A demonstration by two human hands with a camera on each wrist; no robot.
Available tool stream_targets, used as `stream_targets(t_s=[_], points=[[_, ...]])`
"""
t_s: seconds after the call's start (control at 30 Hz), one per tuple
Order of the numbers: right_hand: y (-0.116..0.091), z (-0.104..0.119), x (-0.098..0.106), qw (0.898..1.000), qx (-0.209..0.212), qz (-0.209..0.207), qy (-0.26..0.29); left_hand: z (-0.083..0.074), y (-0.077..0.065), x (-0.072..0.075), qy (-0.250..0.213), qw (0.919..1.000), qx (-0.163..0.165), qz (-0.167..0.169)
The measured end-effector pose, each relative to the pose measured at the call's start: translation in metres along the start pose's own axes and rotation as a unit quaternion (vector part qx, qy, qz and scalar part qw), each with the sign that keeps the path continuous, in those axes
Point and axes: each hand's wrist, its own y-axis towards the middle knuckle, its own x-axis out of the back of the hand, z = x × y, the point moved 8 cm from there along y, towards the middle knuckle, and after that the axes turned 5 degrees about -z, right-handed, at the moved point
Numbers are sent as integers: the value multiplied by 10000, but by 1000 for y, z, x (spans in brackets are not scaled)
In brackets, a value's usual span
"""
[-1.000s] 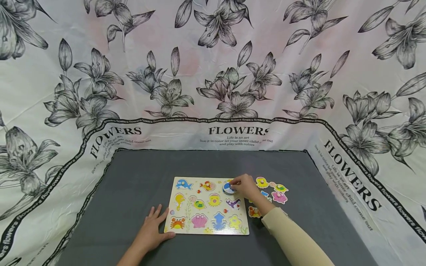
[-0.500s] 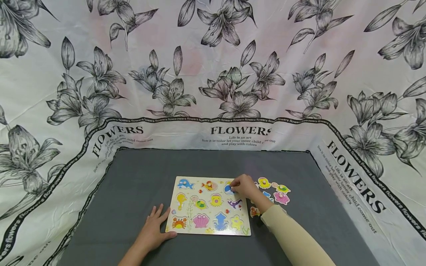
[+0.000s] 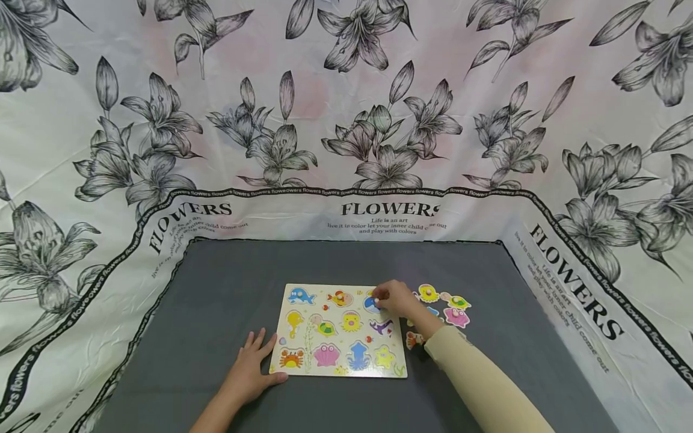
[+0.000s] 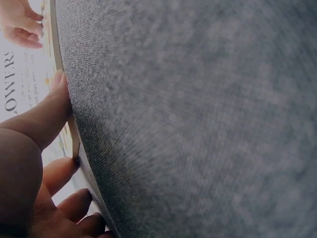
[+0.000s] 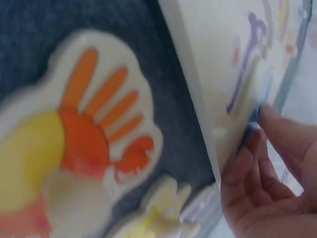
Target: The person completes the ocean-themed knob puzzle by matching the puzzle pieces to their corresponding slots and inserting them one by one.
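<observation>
Right hand (image 3: 394,297): pinching, I see, a blue-and-white rounded puzzle piece (image 3: 370,304).
Piece: at the far-right corner of the pale rectangular board (image 3: 341,340), seemingly lower than a second ago; seating, I judge, nearly done.
Left hand (image 3: 251,370): spread, touching the near-left corner.

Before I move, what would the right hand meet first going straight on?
Straight left across the board, the right hand, pinching the blue piece, would probably meet the red fish first; depth is unclear.
</observation>
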Motion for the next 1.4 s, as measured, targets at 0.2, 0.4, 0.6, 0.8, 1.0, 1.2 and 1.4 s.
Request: stream_targets(t_s=[0.2,0.4,0.6,0.8,1.0,1.2,1.4], points=[[-6,2,34,9984,243,-225,452,-5,5,3,7,9999,-67,-109],[-18,-4,56,9968,188,-348,701,-5,2,4,121,9999,-19,-4],[-32,-8,75,9943,138,-567,892,-6,-1,4,100,9999,-73,-28],[-51,-17,90,9927,20,-843,860,-4,-1,2,87,9999,-76,-33],[-71,-32,95,9911,-46,-966,919,-3,-2,1,89,9999,-69,-41],[-86,-45,91,9916,120,-946,880,-4,-2,1,102,9999,-88,-29],[-101,-59,88,9921,-56,-980,785,-2,-3,-2,106,9999,-15,27]])
